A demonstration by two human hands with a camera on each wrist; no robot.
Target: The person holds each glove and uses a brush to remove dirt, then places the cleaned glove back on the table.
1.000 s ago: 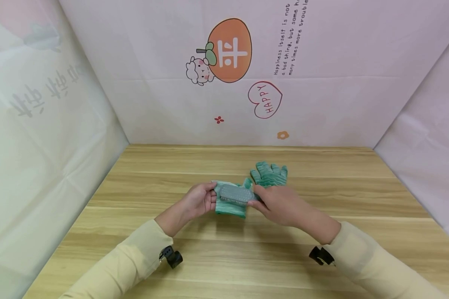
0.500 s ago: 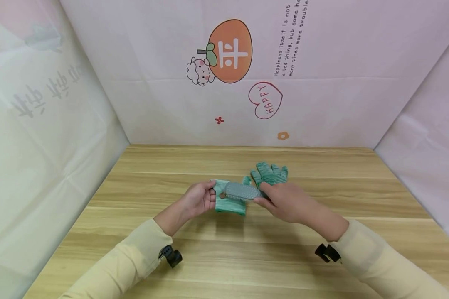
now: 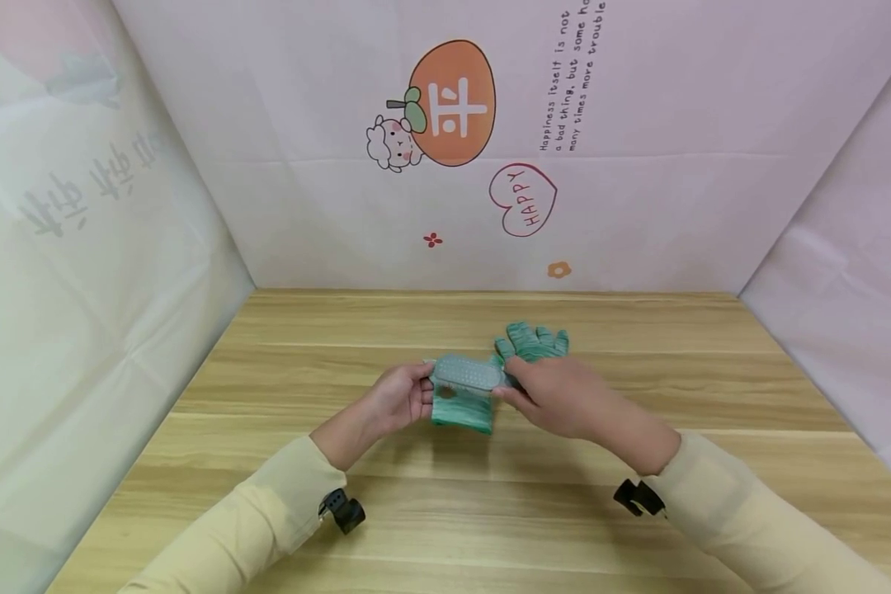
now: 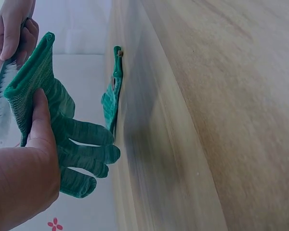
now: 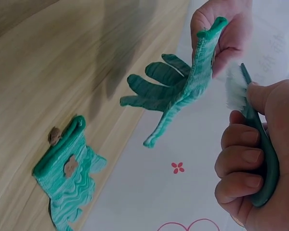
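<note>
My left hand pinches one side of a green knitted glove between thumb and fingers, holding it above the table. In the left wrist view its loose fingers dangle towards the tabletop. A small brown mark shows on its surface. My right hand grips the handle of a grey-green brush with pale bristles. In the head view the brush overlaps the glove's upper part; the right wrist view shows a gap between bristles and glove. A second green glove lies on the table behind my right hand, partly covered by it.
Brown patches mark the lying glove, with another brown lump at its cuff. The wood-grain table meets a printed white backdrop at its far edge. White cloth walls rise on both sides.
The brush moved right across the held glove, then back left and towards its upper edge. The held glove shifted only slightly. The glove on the table stayed put.
</note>
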